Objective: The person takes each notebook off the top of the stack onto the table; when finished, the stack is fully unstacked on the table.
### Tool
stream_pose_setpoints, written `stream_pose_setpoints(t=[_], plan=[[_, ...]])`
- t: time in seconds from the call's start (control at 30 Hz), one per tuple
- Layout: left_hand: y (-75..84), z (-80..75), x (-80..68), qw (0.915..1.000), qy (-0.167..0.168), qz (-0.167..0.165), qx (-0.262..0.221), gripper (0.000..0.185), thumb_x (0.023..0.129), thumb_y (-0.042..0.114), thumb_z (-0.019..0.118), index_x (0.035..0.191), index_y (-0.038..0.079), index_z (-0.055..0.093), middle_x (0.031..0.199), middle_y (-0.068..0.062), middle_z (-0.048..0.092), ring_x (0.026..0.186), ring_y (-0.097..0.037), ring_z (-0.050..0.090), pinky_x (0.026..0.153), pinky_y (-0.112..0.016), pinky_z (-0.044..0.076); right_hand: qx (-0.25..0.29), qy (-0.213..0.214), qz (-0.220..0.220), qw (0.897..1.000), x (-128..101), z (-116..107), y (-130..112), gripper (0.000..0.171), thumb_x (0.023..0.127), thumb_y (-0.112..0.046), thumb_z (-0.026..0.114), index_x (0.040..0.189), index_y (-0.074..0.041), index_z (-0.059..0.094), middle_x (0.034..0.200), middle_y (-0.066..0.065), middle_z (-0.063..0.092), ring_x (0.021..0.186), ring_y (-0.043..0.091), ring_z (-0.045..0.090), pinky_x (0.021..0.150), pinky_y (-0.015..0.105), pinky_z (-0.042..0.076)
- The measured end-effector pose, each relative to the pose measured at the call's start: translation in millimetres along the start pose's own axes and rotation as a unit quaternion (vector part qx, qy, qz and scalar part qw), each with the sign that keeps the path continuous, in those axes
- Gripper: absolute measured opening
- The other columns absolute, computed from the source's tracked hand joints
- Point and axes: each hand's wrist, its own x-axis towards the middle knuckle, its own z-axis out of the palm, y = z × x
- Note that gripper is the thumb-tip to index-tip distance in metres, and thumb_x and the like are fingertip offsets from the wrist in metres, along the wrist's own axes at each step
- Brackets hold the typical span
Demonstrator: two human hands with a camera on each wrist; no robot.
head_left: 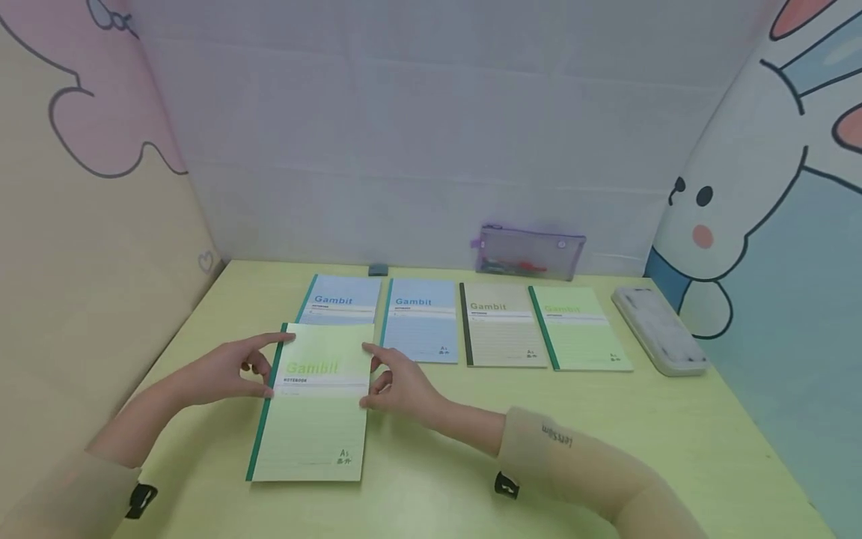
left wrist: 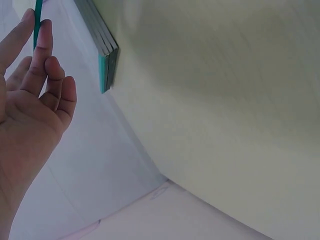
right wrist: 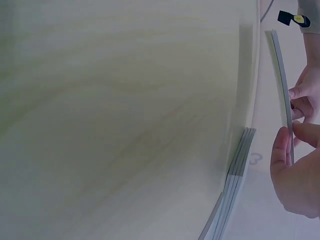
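Cartoon-printed screens close off three sides of a pale green bench (head_left: 673,449), leaving free surface at 5 and 7 o'clock. Five Gambit notebooks counted: four in a row along the far side, blue (head_left: 340,299), blue (head_left: 420,322), beige (head_left: 501,326) and green (head_left: 586,329). The fifth, a light green notebook (head_left: 313,419), overlaps the first blue one's near edge. Left hand (head_left: 225,370) grips its spine edge, right hand (head_left: 400,385) pinches its opposite edge. One mesh pencil pouch (head_left: 532,254) at 12 o'clock, one white case (head_left: 660,329) at 2 o'clock.
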Motion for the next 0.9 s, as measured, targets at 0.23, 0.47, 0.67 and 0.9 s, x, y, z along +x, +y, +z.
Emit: stream_pose_setpoints(t=[0.23, 0.47, 0.67, 0.9], plan=[[-8.2, 15.4, -14.0, 0.9986, -0.038, 0.000, -0.037, 0.081, 0.077, 0.034, 0.076, 0.145, 0.021, 0.033, 0.083, 0.004, 0.060, 0.080, -0.009, 0.054, 0.066, -0.024, 0.044, -0.159, -0.032, -0.026, 0.986, -8, 15, 4, 0.083, 0.073, -0.016, 0.082, 0.143, -0.011, 0.040, 0.097, -0.001, 0.052, 0.057, 0.000, 0.046, 0.056, 0.013, 0.042], [-17.2, 30.7, -15.8, 0.9963, -0.067, -0.004, -0.053, 0.077, 0.076, 0.029, 0.078, 0.141, 0.015, 0.039, 0.081, 0.003, 0.059, 0.071, -0.007, 0.053, 0.060, -0.023, 0.046, -0.238, -0.070, -0.014, 0.969, -9, 24, 14, 0.082, 0.069, -0.027, 0.085, 0.138, -0.007, 0.046, 0.088, -0.007, 0.055, 0.074, 0.003, 0.045, 0.070, 0.014, 0.039], [-27.1, 33.9, -12.4, 0.9934, -0.095, -0.003, -0.064, 0.078, 0.075, 0.026, 0.079, 0.141, 0.014, 0.040, 0.077, 0.002, 0.058, 0.068, -0.007, 0.052, 0.058, -0.022, 0.045, -0.253, -0.097, 0.005, 0.962, 1, 28, 18, 0.081, 0.069, -0.029, 0.085, 0.137, -0.007, 0.048, 0.084, -0.008, 0.053, 0.076, 0.003, 0.046, 0.070, 0.015, 0.040], [-26.5, 31.9, -7.3, 0.9935, -0.105, -0.023, -0.036, 0.080, 0.074, 0.023, 0.080, 0.142, 0.012, 0.040, 0.075, 0.003, 0.057, 0.067, -0.008, 0.052, 0.058, -0.022, 0.044, -0.294, -0.105, 0.023, 0.950, 3, 30, 11, 0.078, 0.070, -0.032, 0.084, 0.136, -0.010, 0.050, 0.084, -0.006, 0.052, 0.075, 0.004, 0.045, 0.065, 0.016, 0.039]])
